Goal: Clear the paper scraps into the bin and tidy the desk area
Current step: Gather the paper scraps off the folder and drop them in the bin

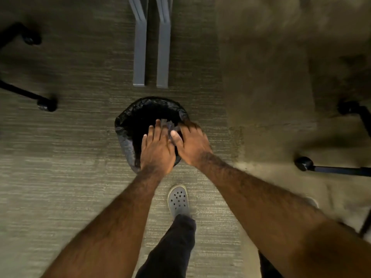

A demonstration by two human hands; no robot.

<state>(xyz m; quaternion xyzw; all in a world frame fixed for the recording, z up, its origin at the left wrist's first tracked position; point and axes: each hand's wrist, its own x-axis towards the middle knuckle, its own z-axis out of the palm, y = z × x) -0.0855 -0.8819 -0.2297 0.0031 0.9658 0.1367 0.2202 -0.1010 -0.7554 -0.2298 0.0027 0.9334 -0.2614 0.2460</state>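
Observation:
A round bin [128, 125] lined with a black bag stands on the carpet right in front of me. Both my hands hover over its opening, side by side and touching. My left hand [157, 149] is flat, palm down, with its fingers straight and slightly apart. My right hand [191, 143] is blurred by motion, and its thumb rests against the left hand. A few greyish paper scraps [168, 124] show between the fingertips of the two hands, above the dark inside of the bin. Whether a hand grips the scraps or they are loose, I cannot tell.
Two grey metal desk legs [151, 57] stand just beyond the bin. Black chair bases with castors sit at the left [46, 104] and at the right [304, 163]. My foot in a grey perforated clog [178, 199] is planted just behind the bin.

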